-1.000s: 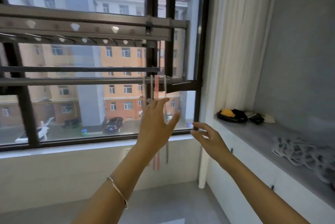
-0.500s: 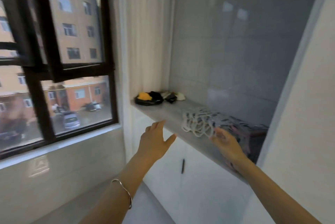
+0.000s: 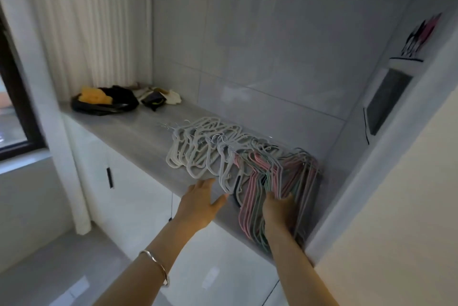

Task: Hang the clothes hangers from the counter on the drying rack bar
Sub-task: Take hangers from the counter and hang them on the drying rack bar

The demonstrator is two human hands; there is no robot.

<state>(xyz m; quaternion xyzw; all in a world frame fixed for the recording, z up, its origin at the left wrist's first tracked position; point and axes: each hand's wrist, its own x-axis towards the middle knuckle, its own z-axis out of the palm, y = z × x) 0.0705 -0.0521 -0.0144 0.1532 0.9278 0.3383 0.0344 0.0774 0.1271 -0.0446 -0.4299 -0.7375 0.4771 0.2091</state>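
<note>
1. Head view: my left hand [image 3: 200,203] is open at 6 o'clock, over the counter [image 3: 138,137] edge.
2. My right hand [image 3: 278,210] grips the pink and green hangers [image 3: 295,170] at 5 o'clock.
3. I see white hangers [image 3: 198,147] at their 10 o'clock.

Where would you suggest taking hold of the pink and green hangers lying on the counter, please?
Grip the pink and green hangers at their near ends, coming from the counter's front edge, where the right hand grips them. They lie flat, stacked, hooks toward the wall, so the near ends probably let fingers curl under several at once.
</note>
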